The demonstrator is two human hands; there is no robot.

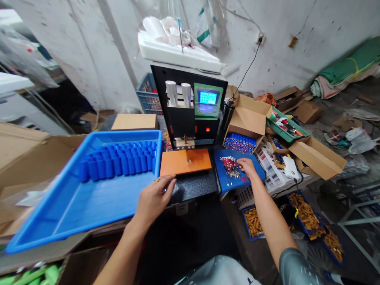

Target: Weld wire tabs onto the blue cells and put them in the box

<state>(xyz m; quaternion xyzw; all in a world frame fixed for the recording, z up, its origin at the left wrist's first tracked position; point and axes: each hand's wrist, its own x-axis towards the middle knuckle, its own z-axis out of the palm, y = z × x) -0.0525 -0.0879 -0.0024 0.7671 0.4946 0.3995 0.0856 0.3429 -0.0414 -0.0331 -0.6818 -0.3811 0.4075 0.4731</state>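
Observation:
My left hand (pixel 154 198) is closed near the front left corner of the orange plate (pixel 185 161); what its fingers hold, if anything, is hidden. My right hand (pixel 246 166) has its fingers pressed together at the right edge of a pile of small red and black wired parts (pixel 230 167) on a blue surface (pixel 257 164). Whatever is between those fingers is too small to tell. Behind the orange plate stands a black machine (pixel 181 122) with a lit screen (pixel 208 97) and two metal cylinders. Its thin tips hang over the plate's back edge.
At the left, a large blue tray (pixel 97 209) holds rows of blue cylinders (pixel 118 160). An open cardboard box (pixel 249 114) with blue cylinders stands beyond my right hand. A white device (pixel 291 168) lies farther right. Bins of orange-brown pieces (pixel 304 209) are lower right.

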